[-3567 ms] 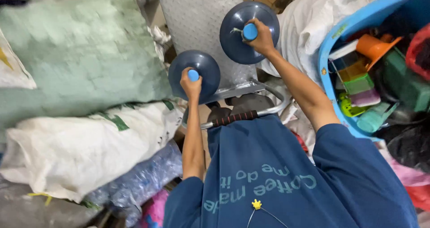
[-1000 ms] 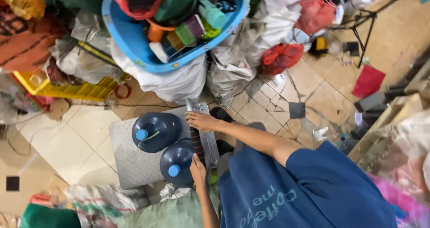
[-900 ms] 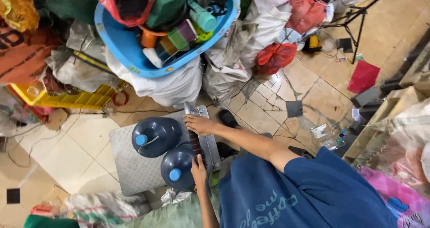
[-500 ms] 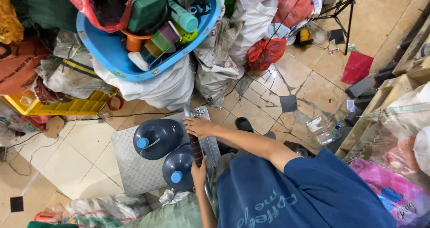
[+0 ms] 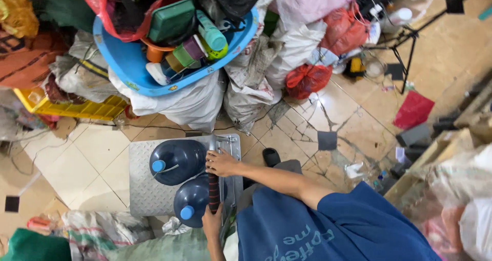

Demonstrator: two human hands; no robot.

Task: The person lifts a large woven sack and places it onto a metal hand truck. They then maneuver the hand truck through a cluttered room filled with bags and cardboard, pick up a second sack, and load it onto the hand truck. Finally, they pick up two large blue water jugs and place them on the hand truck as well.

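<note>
Only one view here, the head camera looking straight down, so that's what we've got.

Our two hands are both on the handle (image 5: 213, 192) of a metal platform cart (image 5: 141, 199), the dark bar with red stripes wound round it. The right hand (image 5: 221, 162) has its grip wrapped over the upper end of that bar, fingers curled around it. The left hand (image 5: 211, 223) has its grip clamped on the lower end, near the bottom edge of the picture. So neither grip is loose; both are shut round the bar.

On the cart's checker-plate deck sit two big dark blue water jugs with light blue caps. The upper jug (image 5: 178, 161) lies at the deck's far edge beside the right hand, and the lower jug (image 5: 193, 206) lies right next to it, partly under the handle, at the edge close to the left hand. They look to be touching each other.

The cart stands on a cracked tile floor (image 5: 328, 117). Just past the far end of the cart there's a heap of stuffed white sacks (image 5: 189, 99) with a blue plastic tub (image 5: 125, 66) perched on top, crammed with plastic containers. A yellow crate (image 5: 87, 107) sits left of the sacks, and a red bag (image 5: 306, 79) lies off to the right.
</note>
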